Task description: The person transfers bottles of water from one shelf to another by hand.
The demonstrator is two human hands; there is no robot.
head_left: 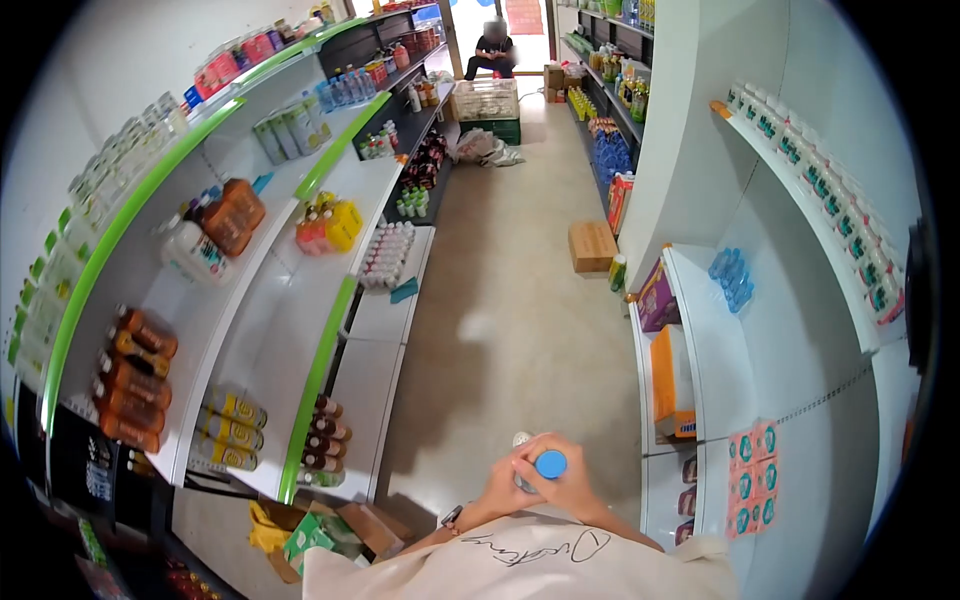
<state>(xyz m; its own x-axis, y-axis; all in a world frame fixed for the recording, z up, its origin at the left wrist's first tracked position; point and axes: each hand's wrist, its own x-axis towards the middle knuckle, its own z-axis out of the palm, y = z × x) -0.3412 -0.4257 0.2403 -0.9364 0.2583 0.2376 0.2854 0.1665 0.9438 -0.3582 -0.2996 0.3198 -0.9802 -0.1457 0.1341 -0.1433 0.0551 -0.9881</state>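
Both of my hands are closed together in front of my chest, above the aisle floor. A bottle with a blue cap [550, 464] is gripped between them, its body mostly hidden by the fingers. My right hand [572, 488] wraps it from the right. My left hand [500, 489] presses against it from the other side, fingers meeting the right ones. A small whitish round piece [521, 438] pokes out just beyond the fingers; I cannot tell whether it belongs to the same bottle.
Shelves with drinks line the left, including orange bottles [132, 392] and yellow cans [233, 425]. To the right are an orange box [672, 380] and pink packs [752, 480]. A cardboard box [593, 246] stands on the floor. A person [494, 50] sits near the far doorway.
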